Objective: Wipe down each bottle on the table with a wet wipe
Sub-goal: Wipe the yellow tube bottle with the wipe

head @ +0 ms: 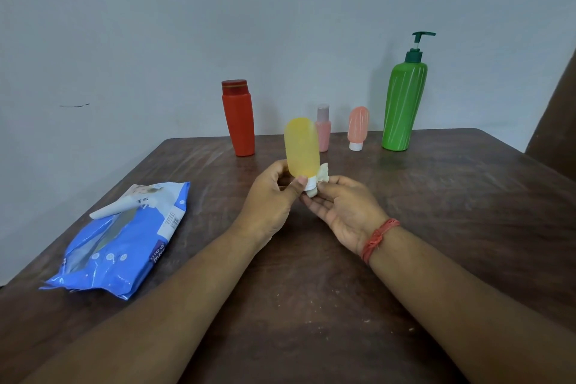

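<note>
My left hand (271,193) grips a small yellow bottle (301,146) near its white cap, holding it cap-down above the table. My right hand (343,206) pinches a crumpled white wet wipe (321,179) against the cap end of that bottle. Along the far edge of the table stand a red bottle (239,118), a small pink bottle (323,128), a small coral bottle (357,128) resting on its white cap, and a tall green pump bottle (403,103).
A blue wet-wipe pack (124,243) lies at the left of the brown wooden table (436,212), its flap lifted. A plain wall stands close behind the bottles. A dark object shows at the far right edge.
</note>
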### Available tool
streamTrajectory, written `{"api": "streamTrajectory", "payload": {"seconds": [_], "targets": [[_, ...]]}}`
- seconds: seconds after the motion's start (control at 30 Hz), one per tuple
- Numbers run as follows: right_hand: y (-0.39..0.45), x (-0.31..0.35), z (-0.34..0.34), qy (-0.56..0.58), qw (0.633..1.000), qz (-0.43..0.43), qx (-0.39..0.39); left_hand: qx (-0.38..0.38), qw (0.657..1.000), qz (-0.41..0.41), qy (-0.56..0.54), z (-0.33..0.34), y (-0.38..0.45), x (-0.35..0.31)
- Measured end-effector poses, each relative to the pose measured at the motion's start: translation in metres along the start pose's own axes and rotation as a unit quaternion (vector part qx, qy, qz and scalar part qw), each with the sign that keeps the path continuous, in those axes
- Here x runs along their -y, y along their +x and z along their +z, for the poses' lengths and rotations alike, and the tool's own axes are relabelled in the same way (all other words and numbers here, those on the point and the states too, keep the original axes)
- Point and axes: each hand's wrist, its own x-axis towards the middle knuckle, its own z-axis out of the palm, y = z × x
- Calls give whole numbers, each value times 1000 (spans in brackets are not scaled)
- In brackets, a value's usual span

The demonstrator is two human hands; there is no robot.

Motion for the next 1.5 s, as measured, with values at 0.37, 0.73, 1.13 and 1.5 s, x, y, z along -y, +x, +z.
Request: {"api": "streamTrajectory", "payload": {"seconds": [0.37, 0.73, 1.13, 1.5], "targets": [[2, 2, -4, -59, 998, -13, 8, -7, 996, 11, 86, 1, 2, -2], [18, 19, -16, -609, 598, -521, -5, 82, 995, -52, 12, 3, -1, 5], [20, 39, -13, -637, 528, -554, -96, 123, 983, -28, 135, 7, 1, 5], [18, 19, -21, -640, 589, -493, -16, 89, 991, -66, -73, 3, 1, 11]]}}
